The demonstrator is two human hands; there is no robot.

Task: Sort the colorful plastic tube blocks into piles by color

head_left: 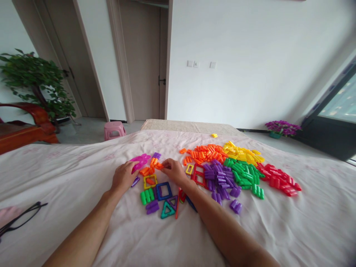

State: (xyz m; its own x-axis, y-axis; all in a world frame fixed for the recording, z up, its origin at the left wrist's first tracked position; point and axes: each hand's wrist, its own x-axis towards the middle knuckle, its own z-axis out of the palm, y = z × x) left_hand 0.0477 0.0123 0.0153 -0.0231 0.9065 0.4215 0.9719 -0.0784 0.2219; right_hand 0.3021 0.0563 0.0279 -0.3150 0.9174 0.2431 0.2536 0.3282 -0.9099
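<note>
My left hand [124, 177] has its fingers closed on the near edge of a magenta flower-shaped plastic piece [142, 160]. Between the thumb and fingertips of my right hand [174, 171] is an orange building block [158, 165]. More orange blocks [145, 171] lie between the hands, with a purple block [157, 155] just beyond. Closer to me are a yellow square frame [154, 181], a blue square frame [158, 193], green blocks [147, 196], purple blocks [152, 207] and a teal triangle [168, 216]. My right forearm partly covers some frames.
On the right, blocks lie in piles by colour: orange [207, 152], yellow [241, 154], purple [219, 176], green [244, 174] and red [279, 180]. Black-framed glasses [25, 218] rest on the rumpled sheet [83, 174] at left. A pink stool [114, 129] stands beyond.
</note>
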